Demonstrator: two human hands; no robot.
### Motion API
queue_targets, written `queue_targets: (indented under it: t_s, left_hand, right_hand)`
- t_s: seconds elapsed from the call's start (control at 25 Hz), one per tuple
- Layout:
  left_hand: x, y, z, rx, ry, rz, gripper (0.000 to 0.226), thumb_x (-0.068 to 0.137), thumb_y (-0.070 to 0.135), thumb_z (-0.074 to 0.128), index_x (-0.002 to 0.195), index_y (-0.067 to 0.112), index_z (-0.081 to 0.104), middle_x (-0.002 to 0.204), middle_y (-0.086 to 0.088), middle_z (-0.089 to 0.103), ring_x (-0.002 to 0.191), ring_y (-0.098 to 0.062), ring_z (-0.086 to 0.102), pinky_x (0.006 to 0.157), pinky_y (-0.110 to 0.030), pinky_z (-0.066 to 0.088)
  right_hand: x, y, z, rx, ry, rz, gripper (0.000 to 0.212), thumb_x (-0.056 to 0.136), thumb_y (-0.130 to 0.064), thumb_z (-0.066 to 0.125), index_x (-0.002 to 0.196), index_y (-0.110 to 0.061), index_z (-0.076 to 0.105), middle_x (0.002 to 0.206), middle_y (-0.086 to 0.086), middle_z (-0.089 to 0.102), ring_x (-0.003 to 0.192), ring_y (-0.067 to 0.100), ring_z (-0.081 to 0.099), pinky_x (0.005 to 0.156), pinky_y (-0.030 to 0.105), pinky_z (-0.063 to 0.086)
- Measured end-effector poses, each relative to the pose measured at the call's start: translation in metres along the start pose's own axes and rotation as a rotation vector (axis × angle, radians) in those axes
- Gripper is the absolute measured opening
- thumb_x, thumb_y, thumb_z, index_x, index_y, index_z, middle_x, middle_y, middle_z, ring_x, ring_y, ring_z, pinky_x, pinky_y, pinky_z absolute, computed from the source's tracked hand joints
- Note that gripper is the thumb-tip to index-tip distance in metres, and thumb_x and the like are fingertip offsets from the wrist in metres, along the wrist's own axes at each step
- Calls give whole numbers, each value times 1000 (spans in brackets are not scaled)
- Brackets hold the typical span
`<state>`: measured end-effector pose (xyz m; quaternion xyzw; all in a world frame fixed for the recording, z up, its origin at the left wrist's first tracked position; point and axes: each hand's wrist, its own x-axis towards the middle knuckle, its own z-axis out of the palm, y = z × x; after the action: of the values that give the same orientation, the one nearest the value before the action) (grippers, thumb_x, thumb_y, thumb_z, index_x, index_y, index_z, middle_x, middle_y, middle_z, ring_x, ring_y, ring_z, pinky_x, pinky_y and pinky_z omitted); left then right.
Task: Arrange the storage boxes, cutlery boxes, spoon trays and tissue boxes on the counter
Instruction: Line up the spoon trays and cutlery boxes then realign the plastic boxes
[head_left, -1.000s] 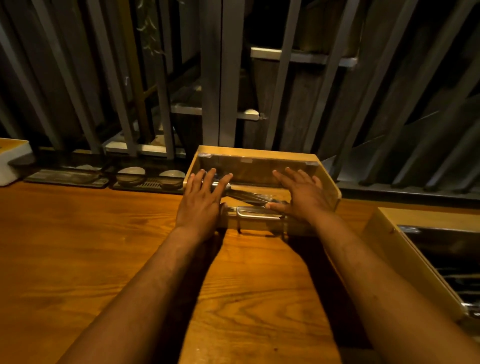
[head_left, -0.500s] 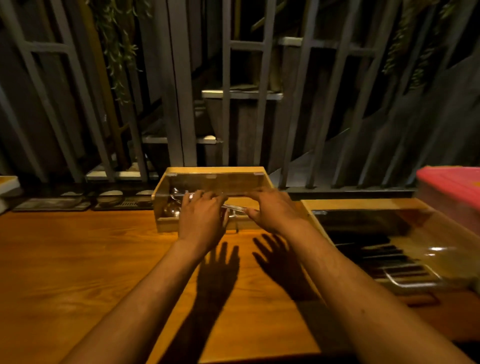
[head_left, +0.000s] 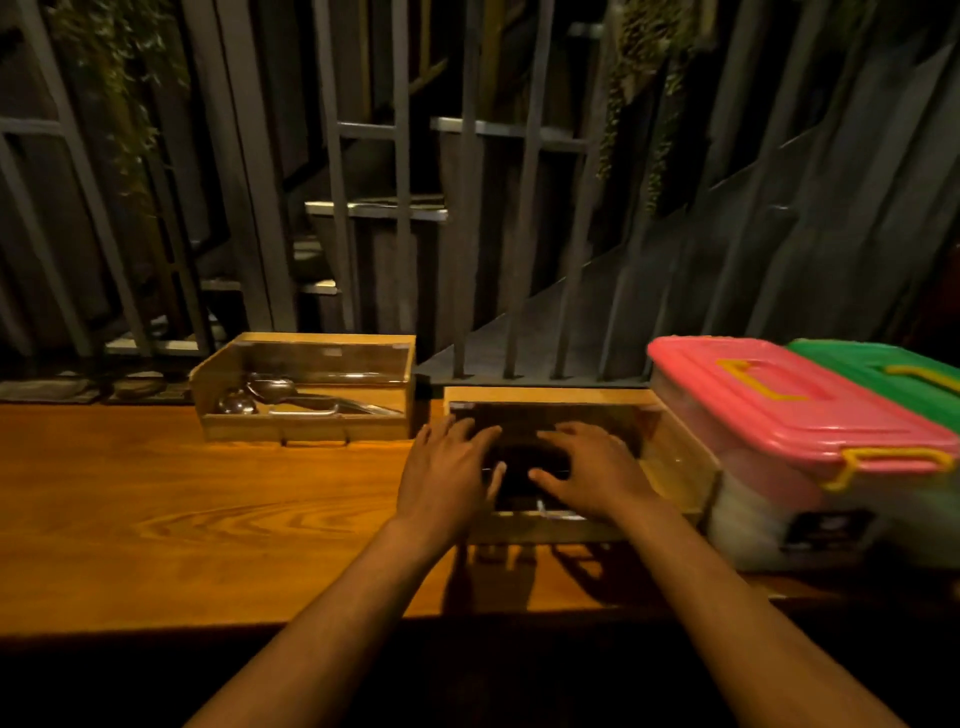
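A wooden cutlery box with a clear lid holds spoons and stands at the back of the counter, left of centre. A second wooden cutlery box with a clear lid stands to its right. My left hand lies flat with spread fingers on that second box's left part. My right hand lies flat on its lid near the middle. Neither hand grips anything. A clear storage box with a pink lid touches the second box's right side, and a green-lidded storage box stands beyond it.
The wooden counter stretches to the left, with its front edge close to me. Grey metal bars and hanging plants rise behind the counter. Dark flat trays lie at the back left.
Both hands left the spoon cutlery box and moved right onto the second wooden box. The view swung right, bringing the pink and green storage boxes into sight.
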<state>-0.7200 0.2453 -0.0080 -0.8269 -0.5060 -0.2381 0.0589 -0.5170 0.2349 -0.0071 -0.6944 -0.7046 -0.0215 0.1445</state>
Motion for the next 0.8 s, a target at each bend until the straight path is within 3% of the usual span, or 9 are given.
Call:
queue_targets:
  t_s: [0.12,0.24,0.4,0.8]
  left_hand:
    - [7,32,21,27,-108,-24,61,94,52,47,149,35,28,155,-6,34,145,-26,23,117,-43,22]
    - [12,38,44,97,-150,-30,65,96,54,41,153,36,14,161,-9,20,148,-28,13,120,-43,13]
    - [24,13,65,159,-134,-20,64,98,54,32,153,38,2,163,-8,10,149,-29,4,121,-43,7]
    - [101,-41,103,150,-116,-65,65,97,56,32,152,38,3,162,-8,11,149,-29,3,119,-44,3]
  right_hand:
    - [-15,60,0,-60,-86,43,86,77,-70,59,150,-40,27,160,-2,28,145,25,25,116,46,27]
    - [-10,81,9,-101,-80,3,87,81,-70,54,152,-44,11,164,-7,12,150,27,11,119,52,14]
    - [16,76,25,-86,-42,-44,84,83,-71,52,151,-46,10,164,-9,9,151,25,7,117,54,6]
    - [114,75,48,-84,-35,-86,84,83,-70,51,152,-45,10,164,-8,11,150,25,8,119,54,5]
